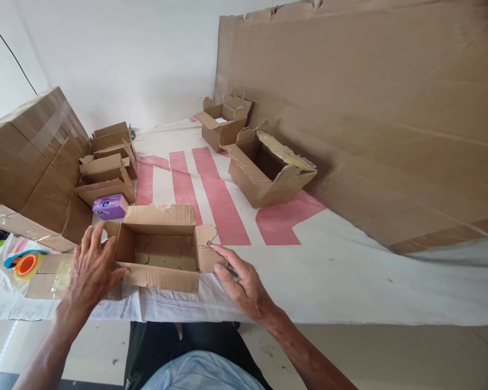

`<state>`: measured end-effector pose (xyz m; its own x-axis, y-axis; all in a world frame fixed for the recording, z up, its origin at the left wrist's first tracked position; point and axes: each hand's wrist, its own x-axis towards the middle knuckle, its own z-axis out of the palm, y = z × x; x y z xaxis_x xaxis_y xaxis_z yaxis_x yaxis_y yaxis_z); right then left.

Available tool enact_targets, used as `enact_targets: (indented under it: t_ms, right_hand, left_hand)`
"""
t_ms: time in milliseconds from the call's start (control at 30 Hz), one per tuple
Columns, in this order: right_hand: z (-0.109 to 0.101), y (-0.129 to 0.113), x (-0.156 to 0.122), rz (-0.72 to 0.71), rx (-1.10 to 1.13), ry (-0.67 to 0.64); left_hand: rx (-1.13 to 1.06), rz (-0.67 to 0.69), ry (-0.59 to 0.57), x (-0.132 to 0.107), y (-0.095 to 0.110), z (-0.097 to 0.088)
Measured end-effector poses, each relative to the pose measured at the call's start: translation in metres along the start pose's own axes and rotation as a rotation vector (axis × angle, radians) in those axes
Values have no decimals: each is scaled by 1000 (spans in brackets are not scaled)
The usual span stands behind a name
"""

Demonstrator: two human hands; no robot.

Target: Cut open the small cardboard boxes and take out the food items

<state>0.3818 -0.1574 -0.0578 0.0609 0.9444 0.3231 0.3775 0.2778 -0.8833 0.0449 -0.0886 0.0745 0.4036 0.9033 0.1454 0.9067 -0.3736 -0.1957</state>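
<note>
An open cardboard box (165, 250) lies in front of me near the table's front edge, its flaps folded outward and its inside bare. My left hand (95, 262) grips its left end, fingers over the left flap and thumb at the front corner. At the right end, my right hand (239, 276) pinches the side flap between thumb and fingers. Under my left forearm and hand is a flat piece of cardboard (51, 276) with clear tape. A small green thing shows partly behind my right fingers; its kind is hidden.
Two open boxes (250, 181) stand against a large cardboard panel (370, 119). To the left, smaller open boxes (106, 176) and a purple box (109, 206) sit beside a tall taped carton wall (36, 168). Orange and yellow rings (26, 265) lie at the left edge.
</note>
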Motion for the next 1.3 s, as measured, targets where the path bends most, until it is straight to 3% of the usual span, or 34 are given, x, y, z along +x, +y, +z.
enact_targets:
  t_ms: [267, 467, 667, 800, 1067, 1300]
  right_hand:
    - [5, 8, -9, 56, 22, 51]
    - [5, 17, -12, 161, 58, 23]
    - [8, 32, -12, 227, 111, 25]
    - [8, 28, -4, 183, 158, -18]
    - [9, 16, 11, 129, 196, -77]
    - [6, 9, 16, 218, 124, -131]
  left_hand:
    - [85, 411, 9, -3, 55, 12]
    - [95, 442, -238, 19, 75, 15]
    - [99, 449, -327, 30, 80, -3]
    - [120, 386, -295, 39, 65, -13]
    - [182, 114, -323, 51, 8, -32]
    - [139, -122, -361, 56, -50, -21]
